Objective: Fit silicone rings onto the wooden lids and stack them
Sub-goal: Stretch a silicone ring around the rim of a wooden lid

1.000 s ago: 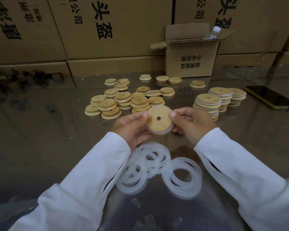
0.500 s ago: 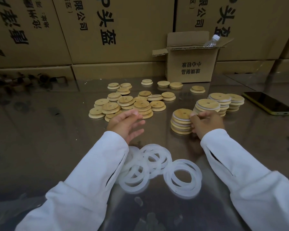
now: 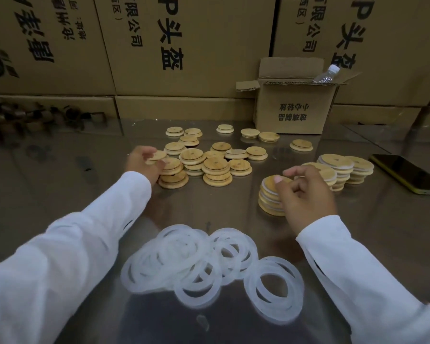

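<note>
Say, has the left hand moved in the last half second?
Yes. The left hand has gone forward, from just short of the loose lid pile to its left edge, and pinches a lid.

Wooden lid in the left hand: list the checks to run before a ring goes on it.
1. Lid gripped: ok, the left hand holds one bare wooden lid above the loose pile.
2. Free right hand: ok, it holds nothing, thumb over the ringed stack.
3. Supply of silicone rings: ok, heaped nearest the person.
4. Ringed stack steady: ok, it stands, slightly offset.
5. Lid's ring groove clear: cannot tell.
</note>
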`<state>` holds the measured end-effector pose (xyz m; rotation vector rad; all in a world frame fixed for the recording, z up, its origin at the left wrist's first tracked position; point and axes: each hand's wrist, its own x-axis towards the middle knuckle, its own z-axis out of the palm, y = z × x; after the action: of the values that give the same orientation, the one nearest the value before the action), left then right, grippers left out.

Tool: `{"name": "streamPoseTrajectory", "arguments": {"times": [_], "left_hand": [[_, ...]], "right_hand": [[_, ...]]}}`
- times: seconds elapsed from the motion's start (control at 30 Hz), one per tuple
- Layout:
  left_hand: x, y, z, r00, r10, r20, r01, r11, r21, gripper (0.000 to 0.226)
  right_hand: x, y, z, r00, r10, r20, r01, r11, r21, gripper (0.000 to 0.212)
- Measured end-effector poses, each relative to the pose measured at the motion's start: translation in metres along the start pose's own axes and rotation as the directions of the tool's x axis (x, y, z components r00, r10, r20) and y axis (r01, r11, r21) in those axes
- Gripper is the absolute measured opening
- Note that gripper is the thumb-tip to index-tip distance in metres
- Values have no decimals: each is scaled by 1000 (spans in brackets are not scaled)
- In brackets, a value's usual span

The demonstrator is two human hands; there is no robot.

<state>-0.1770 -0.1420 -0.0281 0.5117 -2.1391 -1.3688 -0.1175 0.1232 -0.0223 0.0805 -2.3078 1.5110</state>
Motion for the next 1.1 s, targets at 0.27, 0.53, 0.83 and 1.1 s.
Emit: {"name": "streamPoseTrajectory", "arguments": {"times": [0.27, 0.53, 0.83, 1.1], "left_hand": [[27, -19, 17, 973, -11, 231, -42, 973, 225, 61], [-6, 11, 3, 957, 210, 199, -221, 974, 38, 63], [-94, 53, 8, 734, 502, 458, -444, 864, -236, 71], [-115, 32, 8, 725, 507, 466, -404, 861, -310, 72]], "right_hand": [[0, 1, -1, 999, 22, 43, -22, 1000, -3, 11], [-4, -1, 2, 999, 21, 50, -21, 1000, -2, 7], [-9, -12, 1, 965, 147, 219, -213, 923, 320, 11], [-12, -13, 1, 925, 134, 356, -239, 933, 269, 17]]}}
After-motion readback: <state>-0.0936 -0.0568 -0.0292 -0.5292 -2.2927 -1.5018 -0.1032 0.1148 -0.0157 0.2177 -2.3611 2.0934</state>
